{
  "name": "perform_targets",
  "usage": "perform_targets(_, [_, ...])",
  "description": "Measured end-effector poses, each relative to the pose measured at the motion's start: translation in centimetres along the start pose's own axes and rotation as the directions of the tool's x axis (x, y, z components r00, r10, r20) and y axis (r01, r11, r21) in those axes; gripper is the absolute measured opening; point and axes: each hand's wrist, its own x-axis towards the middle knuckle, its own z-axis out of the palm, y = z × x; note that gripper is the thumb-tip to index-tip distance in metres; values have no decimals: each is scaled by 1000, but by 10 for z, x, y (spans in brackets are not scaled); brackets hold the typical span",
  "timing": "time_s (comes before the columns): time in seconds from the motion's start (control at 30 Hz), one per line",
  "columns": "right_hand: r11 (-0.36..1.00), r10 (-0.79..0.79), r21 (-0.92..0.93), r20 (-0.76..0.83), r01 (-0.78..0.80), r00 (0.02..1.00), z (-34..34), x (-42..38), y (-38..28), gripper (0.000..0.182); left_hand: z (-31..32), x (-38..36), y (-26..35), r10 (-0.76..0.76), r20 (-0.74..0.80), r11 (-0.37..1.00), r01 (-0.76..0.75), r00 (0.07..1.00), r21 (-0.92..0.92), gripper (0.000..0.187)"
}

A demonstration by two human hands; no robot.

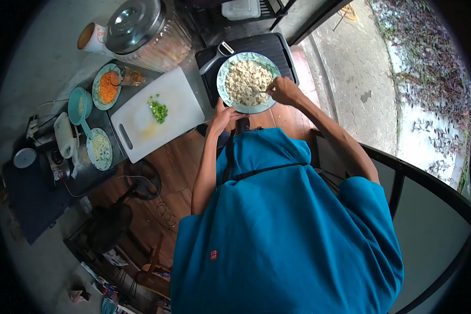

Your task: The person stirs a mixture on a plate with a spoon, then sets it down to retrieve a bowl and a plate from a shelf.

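A patterned plate (250, 109) heaped with pale, crumbly food (246, 81) rests over the near part of a black ridged griddle (280, 46). My left hand (225, 116) holds the plate's lower left rim. At the plate's right side, my right hand (284, 90) is closed on a metal utensil (258, 92), whose tip is in the food. To the left, chopped green pieces (158, 111) lie on a white cutting board (179, 97). A peeler (217, 56) lies on the griddle, just left of the plate.
A large lidded glass jar (165, 49) stands behind the board. Left of the board are a plate of shredded orange food (108, 88), a glass (131, 77), a teal ladle-like bowl (78, 104) and a plate of chopped pale food (99, 148). A fan (141, 180) stands below the counter.
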Motion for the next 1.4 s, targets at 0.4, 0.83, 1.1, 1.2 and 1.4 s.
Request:
perform_targets(0.4, [989,-28,-144,44,34,999,-38,55,24,20,-5,7,16,-115,-26,992,116,993,48,59])
perform_targets(0.83, [966,-103,-211,207,147,973,-87,51,-9,19,-17,13,12,-154,-15,984,154,988,89,55])
perform_targets(1.1, [989,18,-145,318,29,948,-31,78,11,19,-24,15,0,-136,-46,984,141,990,111,46])
perform_targets(1.2, [931,-216,-273,117,241,969,-24,55,5,15,-16,15,5,-105,-95,993,110,990,52,45])
perform_targets(1.4, [895,-378,-264,-23,359,926,-79,25,-7,14,-20,10,5,-76,-123,987,92,989,131,40])
